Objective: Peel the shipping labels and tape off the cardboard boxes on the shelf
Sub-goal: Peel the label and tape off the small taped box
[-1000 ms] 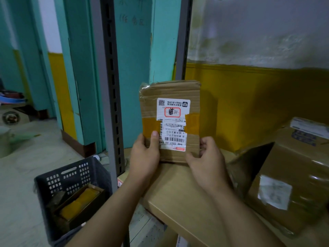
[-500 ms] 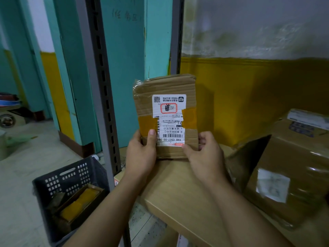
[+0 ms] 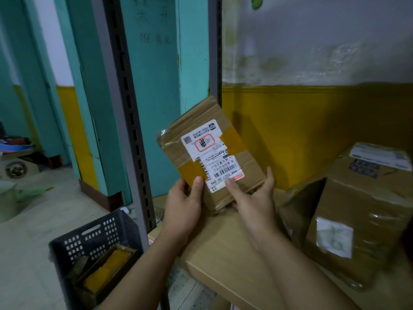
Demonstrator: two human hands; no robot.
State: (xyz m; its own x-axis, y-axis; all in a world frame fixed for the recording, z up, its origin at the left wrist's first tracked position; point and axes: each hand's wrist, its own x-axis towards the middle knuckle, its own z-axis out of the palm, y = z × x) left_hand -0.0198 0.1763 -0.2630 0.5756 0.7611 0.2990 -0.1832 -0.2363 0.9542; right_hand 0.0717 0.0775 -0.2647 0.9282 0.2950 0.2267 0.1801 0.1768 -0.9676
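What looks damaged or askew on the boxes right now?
The small box, gripped by the left hand and right hand, is tilted with a crumpled top-left corner; its label looks creased mid-way. The large box on the right looks dented.

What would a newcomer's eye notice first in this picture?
First, the small cardboard box at the centre, held tilted by the left hand and right hand, with its white shipping label and orange tape. Then a larger taped box on the shelf to the right, and a black crate on the floor, lower left.
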